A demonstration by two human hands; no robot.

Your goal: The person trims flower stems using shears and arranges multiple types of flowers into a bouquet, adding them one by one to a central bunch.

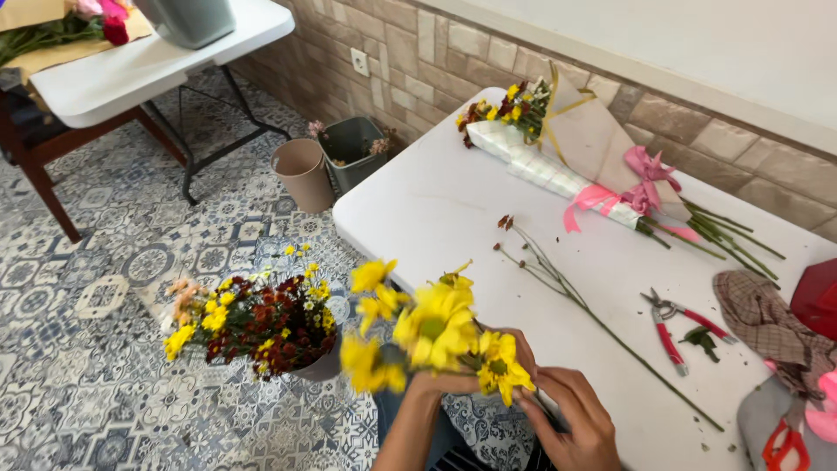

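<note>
My left hand (471, 371) grips a bunch of yellow daisy-like flowers (432, 331) by the stems, at the near edge of the white table (436, 209). My right hand (571, 414) sits just right of it, fingers touching the stems below the blooms. A thin bare stem with small dark buds (575, 301) lies on the table beyond my hands. A wrapped bouquet (575, 153) with pink ribbon lies at the far side.
Red-handled pruners (676, 327) lie on the table right of the stem, next to a checked cloth (767, 327). On the tiled floor stand a bucket of mixed flowers (253, 323), a beige bin (302, 173) and a grey bin (353, 148). Another white table (131, 65) stands far left.
</note>
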